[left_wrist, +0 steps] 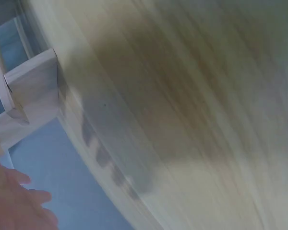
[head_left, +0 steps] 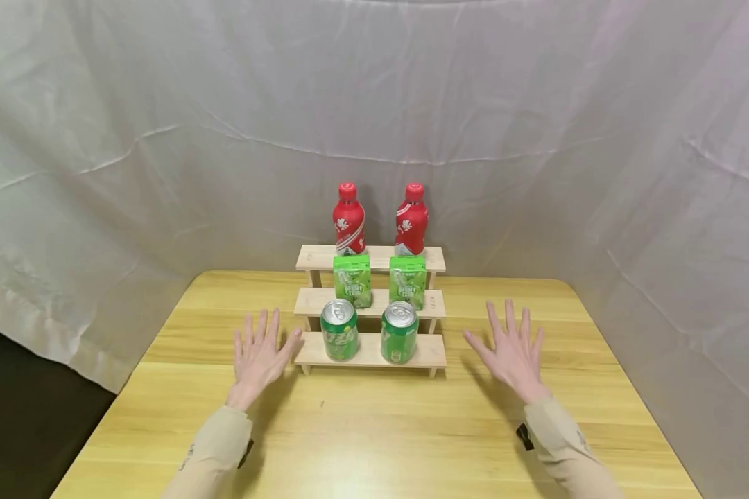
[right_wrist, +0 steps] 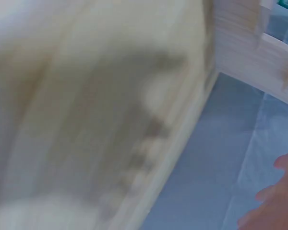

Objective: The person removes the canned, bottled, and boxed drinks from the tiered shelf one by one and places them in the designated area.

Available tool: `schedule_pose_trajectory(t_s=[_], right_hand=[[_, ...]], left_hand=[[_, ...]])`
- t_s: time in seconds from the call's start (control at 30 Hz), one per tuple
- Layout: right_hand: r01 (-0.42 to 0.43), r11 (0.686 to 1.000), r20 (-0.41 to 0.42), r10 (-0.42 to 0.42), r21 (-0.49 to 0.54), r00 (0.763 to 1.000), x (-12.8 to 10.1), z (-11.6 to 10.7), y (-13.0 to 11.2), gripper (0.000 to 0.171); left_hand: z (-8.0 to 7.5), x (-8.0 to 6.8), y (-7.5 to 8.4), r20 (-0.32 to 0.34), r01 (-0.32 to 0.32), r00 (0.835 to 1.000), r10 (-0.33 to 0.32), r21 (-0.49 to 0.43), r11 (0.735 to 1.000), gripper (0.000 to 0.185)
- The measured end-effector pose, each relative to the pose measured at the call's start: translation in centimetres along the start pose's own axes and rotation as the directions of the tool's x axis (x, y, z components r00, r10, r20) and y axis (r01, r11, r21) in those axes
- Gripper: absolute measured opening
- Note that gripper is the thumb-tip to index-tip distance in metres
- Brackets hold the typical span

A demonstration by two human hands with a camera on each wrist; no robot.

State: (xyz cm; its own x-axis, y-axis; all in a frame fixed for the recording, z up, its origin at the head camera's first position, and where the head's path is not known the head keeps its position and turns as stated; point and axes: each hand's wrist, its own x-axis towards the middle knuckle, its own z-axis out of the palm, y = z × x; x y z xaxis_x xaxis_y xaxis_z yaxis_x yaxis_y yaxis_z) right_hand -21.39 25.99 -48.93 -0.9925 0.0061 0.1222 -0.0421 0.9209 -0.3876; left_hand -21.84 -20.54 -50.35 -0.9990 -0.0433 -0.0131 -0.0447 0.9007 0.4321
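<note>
The left hand (head_left: 259, 357) and right hand (head_left: 513, 352) lie flat on the yellow wooden table (head_left: 374, 430), fingers spread and pointing away, holding nothing. Between them sits the small wooden step shelf (head_left: 370, 352). Two green cans (head_left: 340, 330) stand upright on its lowest step.

Three camera views of one wooden table (head_left: 374, 430) with a stepped rack (head_left: 371, 351)
Head camera looks forward and down from the near edge; each blurred wrist camera sits close over the tabletop (left_wrist: 192, 96), sharing the rack's (left_wrist: 31, 91) end with it
</note>
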Motion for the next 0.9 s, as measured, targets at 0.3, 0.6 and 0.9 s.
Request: schedule_pose_trajectory(t_s=[0.3, 0.6, 0.9], right_hand=[[-0.025, 0.995, 0.02, 0.023, 0.095, 1.0, 1.5, -2.0, -1.5, 0.089], [0.038, 0.969, -0.014, -0.035, 0.244, 0.999, 4.0, -4.7, -2.9, 0.087], [0.112, 0.895, -0.025, -0.112, 0.432, 0.993, 6.6, -7.6, -4.2, 0.081]], left_hand=[[0.3, 0.1, 0.2, 0.043, -0.003, 0.999, 0.012, -0.216, 0.976, 0.082], [0.3, 0.7, 0.0, 0.089, 0.005, 0.995, 0.047, -0.511, 0.859, 0.077], [0.3, 0.9, -0.2, 0.116, 0.038, 0.993, 0.036, -0.578, 0.815, 0.057]])
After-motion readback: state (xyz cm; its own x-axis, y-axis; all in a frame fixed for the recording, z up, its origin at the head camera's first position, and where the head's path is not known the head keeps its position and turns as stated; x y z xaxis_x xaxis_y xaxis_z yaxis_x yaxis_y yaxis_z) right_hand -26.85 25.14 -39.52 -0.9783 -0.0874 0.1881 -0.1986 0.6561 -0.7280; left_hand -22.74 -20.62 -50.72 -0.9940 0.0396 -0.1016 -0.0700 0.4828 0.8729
